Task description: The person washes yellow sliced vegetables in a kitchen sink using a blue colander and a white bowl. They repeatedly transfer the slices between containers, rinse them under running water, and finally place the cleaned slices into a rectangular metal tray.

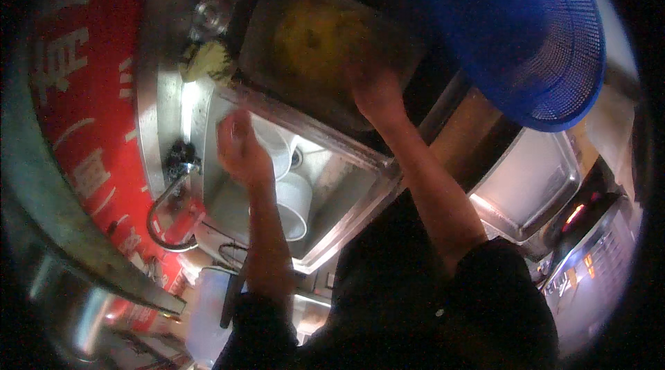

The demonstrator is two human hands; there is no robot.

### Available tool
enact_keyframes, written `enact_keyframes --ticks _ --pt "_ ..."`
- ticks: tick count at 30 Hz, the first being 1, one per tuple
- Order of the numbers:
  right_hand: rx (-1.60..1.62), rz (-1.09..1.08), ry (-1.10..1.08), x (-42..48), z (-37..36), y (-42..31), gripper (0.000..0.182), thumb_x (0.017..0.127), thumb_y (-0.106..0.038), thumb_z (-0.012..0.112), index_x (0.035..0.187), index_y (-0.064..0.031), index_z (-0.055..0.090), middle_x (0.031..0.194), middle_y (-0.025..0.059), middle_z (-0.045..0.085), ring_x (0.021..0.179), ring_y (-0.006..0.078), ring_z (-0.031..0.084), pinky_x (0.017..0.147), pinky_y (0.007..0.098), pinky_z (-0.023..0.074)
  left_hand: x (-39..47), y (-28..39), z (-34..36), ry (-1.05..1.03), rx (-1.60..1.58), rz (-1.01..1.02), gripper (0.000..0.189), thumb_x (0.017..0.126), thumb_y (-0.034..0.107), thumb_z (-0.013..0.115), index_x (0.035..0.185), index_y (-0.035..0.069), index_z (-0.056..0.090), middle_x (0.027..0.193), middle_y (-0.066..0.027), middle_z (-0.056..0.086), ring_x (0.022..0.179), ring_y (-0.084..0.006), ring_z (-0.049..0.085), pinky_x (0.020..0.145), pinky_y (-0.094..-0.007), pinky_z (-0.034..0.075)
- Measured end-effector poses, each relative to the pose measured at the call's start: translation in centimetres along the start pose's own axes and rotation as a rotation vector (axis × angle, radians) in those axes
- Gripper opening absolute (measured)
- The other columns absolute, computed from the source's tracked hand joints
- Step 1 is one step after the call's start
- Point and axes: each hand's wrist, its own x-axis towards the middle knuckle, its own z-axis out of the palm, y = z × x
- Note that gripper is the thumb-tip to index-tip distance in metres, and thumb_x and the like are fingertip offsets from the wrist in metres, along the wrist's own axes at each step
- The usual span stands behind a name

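My left hand [241, 149], its fingers curled, hovers over a stainless steel sink [343, 172]. Whether it holds something small is not clear. Below and beside it in the sink stand white cylindrical containers [293, 206]. My right hand [376, 87], blurred and dim, reaches over a dark basin or tray [260, 42] beyond the sink. Yellow material [306, 37] lies there, next to my right fingers; shadow hides the fingertips and any contact.
A large blue mesh basket [561, 58] stands at the upper right, above a metal tray [524, 183]. A curved faucet [153, 219] is at the sink's left side. A yellowish cloth-like item [208, 61] lies on the ledge by a red panel [98, 110].
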Motion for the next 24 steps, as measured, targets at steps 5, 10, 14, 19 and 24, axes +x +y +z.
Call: enact_keyframes --ticks 5,10,14,19,24 --pt "0.325 0.079 -0.162 -4.9 -2.1 -9.2 0.02 0.093 -0.018 0.068 0.11 -0.0067 0.071 0.104 0.0202 0.07 0.096 0.0382 0.068 0.081 0.0492 0.0556 -21.1 -21.8 -14.8 -0.245 0.784 -0.066 0.013 0.095 0.014 0.062 0.098 0.004 0.068 0.098 -0.0171 0.071 0.086 -0.0371 0.068 0.075 -0.0471 0.055" --pt "0.257 0.111 -0.72 -10.9 3.5 -17.7 0.064 0.088 -0.016 0.067 0.146 -0.0008 0.047 0.116 0.0277 0.065 0.095 0.0417 0.07 0.087 0.0503 0.0592 -29.0 -25.6 -10.8 -0.645 0.614 -0.012 0.034 0.096 0.024 0.061 0.118 -0.001 0.068 0.122 -0.0297 0.067 0.117 -0.0469 0.063 0.102 -0.0515 0.049" --pt "0.096 0.164 -0.499 -12.8 13.1 -18.2 0.07 0.09 -0.015 0.064 0.153 -0.0009 0.039 0.136 0.0317 0.051 0.094 0.0443 0.071 0.077 0.0499 0.0608 -25.3 -20.4 -6.4 -0.546 0.392 -0.287 0.029 0.094 0.027 0.065 0.105 0.001 0.07 0.104 -0.0279 0.071 0.094 -0.0459 0.068 0.081 -0.0519 0.055" --pt "0.132 -0.026 -0.891 -16.2 13.8 -21.7 0.051 0.095 -0.019 0.062 0.143 -0.0035 0.053 0.124 0.0283 0.062 0.097 0.044 0.07 0.084 0.0529 0.0576 -24.8 -18.1 -4.1 -0.783 0.195 -0.092 0.039 0.094 0.031 0.067 0.119 0.001 0.064 0.122 -0.0257 0.067 0.111 -0.0428 0.064 0.094 -0.0506 0.05" --pt "0.448 -0.195 -0.501 -16.0 8.4 -19.7 0.032 0.096 -0.02 0.065 0.124 -0.0046 0.069 0.114 0.0222 0.071 0.107 0.0397 0.068 0.09 0.0481 0.0562 -21.9 -16.7 2.4 -0.711 0.137 -0.058 0.051 0.094 0.032 0.07 0.134 0.004 0.054 0.133 -0.0188 0.059 0.116 -0.0351 0.055 0.098 -0.0474 0.042"
